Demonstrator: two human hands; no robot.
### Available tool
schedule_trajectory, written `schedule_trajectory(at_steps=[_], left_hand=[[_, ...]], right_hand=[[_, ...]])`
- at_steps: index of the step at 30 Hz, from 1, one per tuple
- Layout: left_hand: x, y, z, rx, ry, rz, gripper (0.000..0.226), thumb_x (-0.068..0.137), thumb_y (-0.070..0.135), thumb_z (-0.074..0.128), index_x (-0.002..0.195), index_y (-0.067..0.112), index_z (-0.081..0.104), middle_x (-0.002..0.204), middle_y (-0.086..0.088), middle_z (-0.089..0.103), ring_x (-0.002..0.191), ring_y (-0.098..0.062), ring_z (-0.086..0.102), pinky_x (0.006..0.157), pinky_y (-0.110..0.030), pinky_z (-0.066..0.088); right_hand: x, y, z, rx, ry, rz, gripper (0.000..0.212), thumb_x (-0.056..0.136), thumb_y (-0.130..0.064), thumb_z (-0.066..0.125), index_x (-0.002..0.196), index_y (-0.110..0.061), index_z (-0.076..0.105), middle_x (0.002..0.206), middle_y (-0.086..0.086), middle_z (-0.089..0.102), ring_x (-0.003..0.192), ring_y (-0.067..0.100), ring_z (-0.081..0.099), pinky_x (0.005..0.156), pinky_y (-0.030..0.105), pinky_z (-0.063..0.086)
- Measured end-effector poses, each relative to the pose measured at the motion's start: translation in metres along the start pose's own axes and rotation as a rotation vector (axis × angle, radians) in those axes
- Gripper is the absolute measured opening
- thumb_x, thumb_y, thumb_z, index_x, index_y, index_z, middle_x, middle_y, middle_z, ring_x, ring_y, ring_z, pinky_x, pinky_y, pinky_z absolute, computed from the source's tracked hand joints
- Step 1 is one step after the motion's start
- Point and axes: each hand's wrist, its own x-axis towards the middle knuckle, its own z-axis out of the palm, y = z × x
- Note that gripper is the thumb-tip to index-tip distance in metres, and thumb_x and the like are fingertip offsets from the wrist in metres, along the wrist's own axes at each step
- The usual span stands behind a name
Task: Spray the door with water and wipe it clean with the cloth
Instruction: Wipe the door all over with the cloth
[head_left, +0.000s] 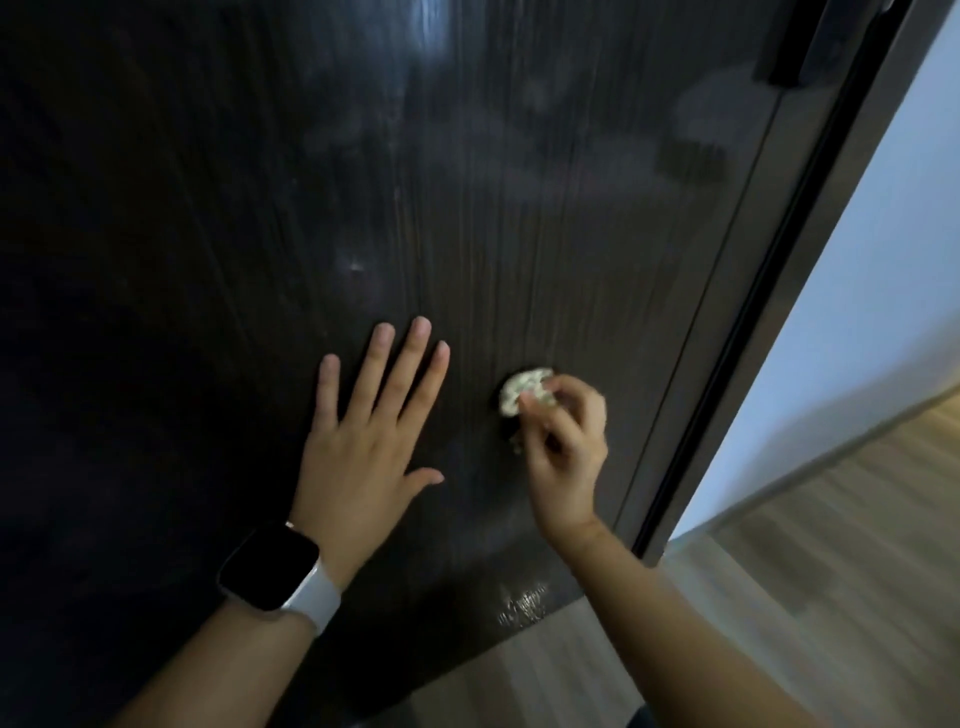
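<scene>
Two hands: both at door (493, 218).
Left hand (363, 441): fingers spread, flat on panel.
Right hand (563, 447): pinching wadded cloth (522, 392).
Risk: small wad may leave streaks.

dark brown streaked door (519, 234), pale speckled cloth (522, 395), black watch (270, 566), white strap

Both forearms bare, no sleeves in view. Left wrist carries a smartwatch (269, 565): rounded-rectangular black screen, blank, pale metallic case. Watch strap (313, 601) white to light grey, smooth, wraps the wrist.
</scene>
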Motion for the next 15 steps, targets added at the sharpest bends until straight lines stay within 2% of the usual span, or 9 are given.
schedule_trajectory(at_steps=[3, 5, 7, 9, 12, 15], left_hand=[[-0.001, -0.002, -0.003, 0.040, -0.052, 0.004, 0.141, 0.052, 0.047, 0.091, 0.157, 0.015, 0.003, 0.164, -0.010, -0.015, 0.149, -0.031, -0.018, 0.115, -0.052, -0.019], [0.000, -0.002, -0.006, 0.068, -0.077, -0.002, 0.142, 0.054, 0.045, 0.091, 0.157, 0.015, -0.002, 0.163, -0.011, -0.018, 0.149, -0.033, -0.020, 0.114, -0.053, -0.020], [0.001, -0.002, -0.007, 0.085, -0.088, -0.016, 0.144, 0.055, 0.045, 0.091, 0.157, 0.015, -0.006, 0.162, -0.011, -0.022, 0.148, -0.033, -0.023, 0.114, -0.053, -0.021], [0.002, -0.002, -0.007, 0.090, -0.092, -0.023, 0.145, 0.053, 0.046, 0.091, 0.156, 0.015, -0.006, 0.162, -0.010, -0.024, 0.148, -0.032, -0.023, 0.114, -0.053, -0.022], [0.001, -0.002, -0.002, 0.092, -0.077, -0.024, 0.146, 0.052, 0.047, 0.092, 0.157, 0.015, -0.005, 0.163, -0.010, -0.022, 0.149, -0.032, -0.021, 0.115, -0.052, -0.022], [0.000, -0.001, -0.002, 0.090, -0.081, -0.026, 0.147, 0.052, 0.046, 0.092, 0.157, 0.016, -0.006, 0.163, -0.009, -0.021, 0.149, -0.032, -0.019, 0.115, -0.052, -0.022]], right_hand=[[-0.046, 0.007, 0.006, 0.003, -0.233, -0.112, 0.023, 0.083, 0.002, 0.062, 0.099, -0.012, 0.070, 0.109, 0.008, 0.055, 0.100, 0.029, 0.054, 0.083, 0.037, 0.047], [-0.062, 0.008, 0.004, -0.006, -0.388, -0.143, 0.022, 0.083, 0.001, 0.065, 0.099, -0.011, 0.073, 0.108, 0.006, 0.056, 0.099, 0.028, 0.055, 0.081, 0.039, 0.048], [-0.052, 0.004, -0.003, 0.008, -0.426, -0.126, 0.017, 0.086, -0.003, 0.063, 0.097, -0.008, 0.074, 0.105, 0.006, 0.058, 0.098, 0.026, 0.056, 0.079, 0.039, 0.049], [-0.019, -0.006, -0.009, 0.013, -0.327, -0.099, 0.017, 0.089, -0.005, 0.060, 0.099, -0.006, 0.074, 0.102, 0.009, 0.061, 0.097, 0.026, 0.057, 0.082, 0.037, 0.049], [0.046, -0.027, -0.010, 0.022, -0.094, -0.034, 0.023, 0.087, 0.001, 0.064, 0.109, -0.004, 0.068, 0.106, 0.007, 0.063, 0.099, 0.024, 0.059, 0.088, 0.031, 0.047], [0.065, -0.038, 0.000, 0.037, 0.025, -0.055, 0.021, 0.087, 0.003, 0.067, 0.106, -0.004, 0.071, 0.100, 0.007, 0.059, 0.092, 0.027, 0.058, 0.080, 0.033, 0.049]])
